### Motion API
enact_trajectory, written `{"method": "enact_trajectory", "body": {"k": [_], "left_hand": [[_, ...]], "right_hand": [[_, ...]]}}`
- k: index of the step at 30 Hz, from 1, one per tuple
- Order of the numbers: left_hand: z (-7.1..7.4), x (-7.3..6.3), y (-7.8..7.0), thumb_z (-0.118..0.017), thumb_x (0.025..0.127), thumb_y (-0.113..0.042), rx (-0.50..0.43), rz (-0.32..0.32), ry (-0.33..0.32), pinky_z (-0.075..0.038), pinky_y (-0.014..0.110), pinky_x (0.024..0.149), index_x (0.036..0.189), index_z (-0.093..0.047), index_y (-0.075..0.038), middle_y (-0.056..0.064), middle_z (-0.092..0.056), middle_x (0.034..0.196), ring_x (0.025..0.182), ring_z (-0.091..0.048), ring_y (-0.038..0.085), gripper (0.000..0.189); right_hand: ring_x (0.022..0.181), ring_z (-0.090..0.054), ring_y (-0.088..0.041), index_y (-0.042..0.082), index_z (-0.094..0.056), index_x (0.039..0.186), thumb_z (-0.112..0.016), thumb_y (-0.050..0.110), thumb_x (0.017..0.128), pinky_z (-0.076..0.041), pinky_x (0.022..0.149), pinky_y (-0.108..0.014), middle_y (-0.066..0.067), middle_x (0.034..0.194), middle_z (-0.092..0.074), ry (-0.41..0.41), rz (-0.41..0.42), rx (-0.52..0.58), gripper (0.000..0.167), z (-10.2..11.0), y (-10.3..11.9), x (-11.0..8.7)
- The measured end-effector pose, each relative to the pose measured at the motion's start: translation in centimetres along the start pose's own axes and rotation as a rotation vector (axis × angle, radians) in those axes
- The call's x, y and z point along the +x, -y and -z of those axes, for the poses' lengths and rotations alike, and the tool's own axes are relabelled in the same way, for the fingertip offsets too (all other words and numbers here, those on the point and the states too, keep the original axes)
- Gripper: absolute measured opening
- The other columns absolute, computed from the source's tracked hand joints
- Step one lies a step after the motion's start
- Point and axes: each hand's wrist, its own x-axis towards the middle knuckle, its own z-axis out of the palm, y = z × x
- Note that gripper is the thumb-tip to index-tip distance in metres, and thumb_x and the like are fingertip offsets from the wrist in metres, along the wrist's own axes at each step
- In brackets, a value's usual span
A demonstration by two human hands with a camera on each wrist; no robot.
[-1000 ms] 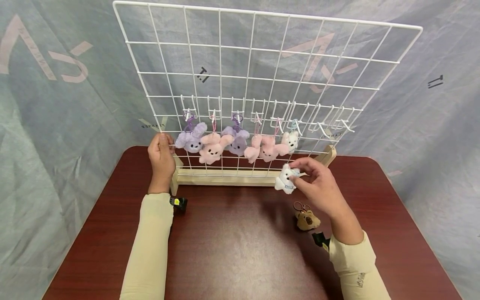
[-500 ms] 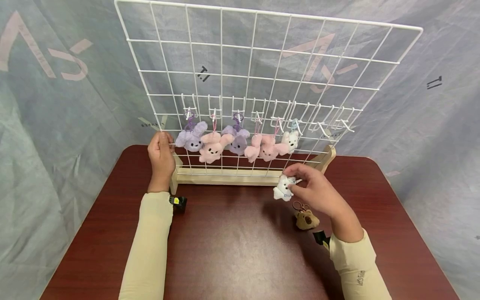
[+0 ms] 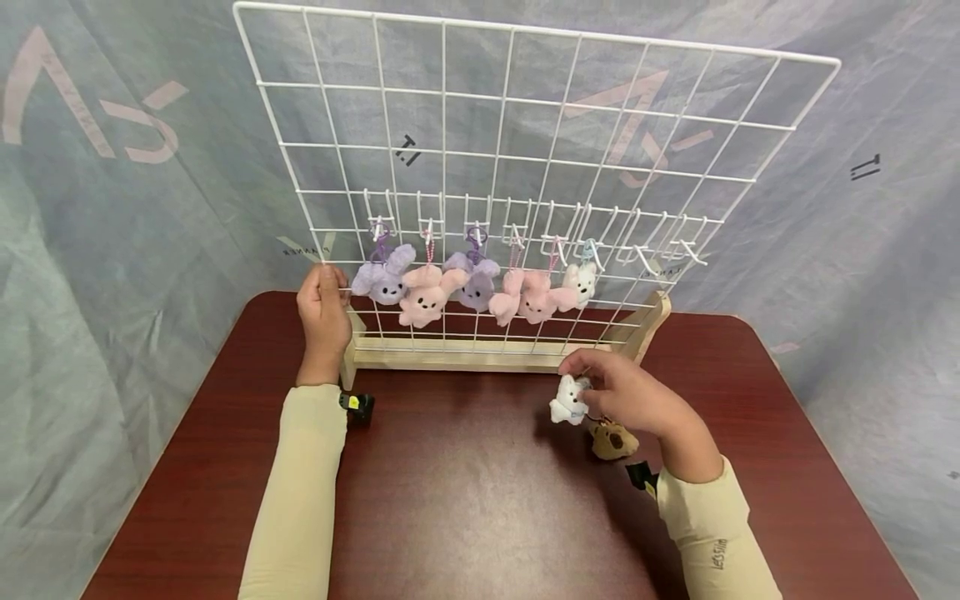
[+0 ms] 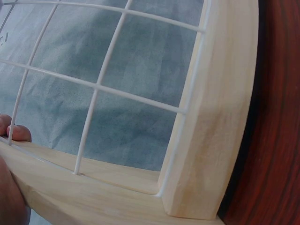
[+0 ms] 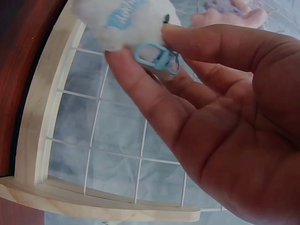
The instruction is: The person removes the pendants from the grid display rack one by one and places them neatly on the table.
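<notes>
My left hand grips the left edge of a white wire grid rack; in the left wrist view, fingertips show behind the wires near the wooden frame. Low over the table, my right hand pinches a small white plush keychain between thumb and fingers. Its light blue clasp hangs against the fingers in the right wrist view. Right beside this hand, a brown plush keychain lies on the table, its ring partly hidden.
Purple plushes, pink plushes and a white plush hang from the rack's hooks. Toward the right, bare hooks stick out. A wooden base carries the rack on the dark red table.
My right hand has lowered the white plush keychain toward the table, in front of the rack, close to the brown one. My left hand has stayed on the rack's edge.
</notes>
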Motion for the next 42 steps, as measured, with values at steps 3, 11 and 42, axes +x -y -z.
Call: {"method": "enact_trajectory", "body": {"k": [3, 11, 42], "left_hand": [[0.0, 0.0, -0.1, -0.042, 0.113, -0.017, -0.001, 0.006, 0.0, -0.032, 0.018, 0.052, 0.082, -0.044, 0.017, -0.007, -0.049, 0.073, 0.055, -0.039, 0.008, 0.046], [0.0, -0.1, 0.0, -0.041, 0.113, -0.017, 0.008, 0.003, 0.006, -0.032, 0.019, 0.053, 0.082, -0.044, 0.018, -0.006, -0.05, 0.075, 0.056, -0.038, 0.011, 0.047], [0.0, -0.1, 0.2, -0.042, 0.114, -0.018, -0.002, -0.012, 0.009, -0.032, 0.018, 0.052, 0.083, -0.044, 0.018, -0.007, -0.049, 0.075, 0.055, -0.038, 0.009, 0.048]], "right_hand": [[0.086, -0.06, -0.014, 0.001, -0.064, 0.12, -0.057, -0.017, 0.088, -0.053, 0.073, -0.026, -0.013, 0.104, -0.068, 0.041, -0.008, -0.011, 0.038, 0.0, -0.2, 0.0], [0.097, -0.061, -0.019, 0.002, -0.066, 0.117, -0.053, -0.022, 0.083, -0.051, 0.081, -0.029, -0.01, 0.107, -0.068, 0.143, -0.023, -0.102, 0.043, -0.4, -1.0, 0.3], [0.094, -0.062, -0.02, 0.0, -0.068, 0.118, -0.064, -0.019, 0.075, -0.053, 0.079, -0.028, -0.009, 0.101, -0.067, 0.317, -0.068, -0.051, 0.047, -1.3, -3.7, 1.0]]}}
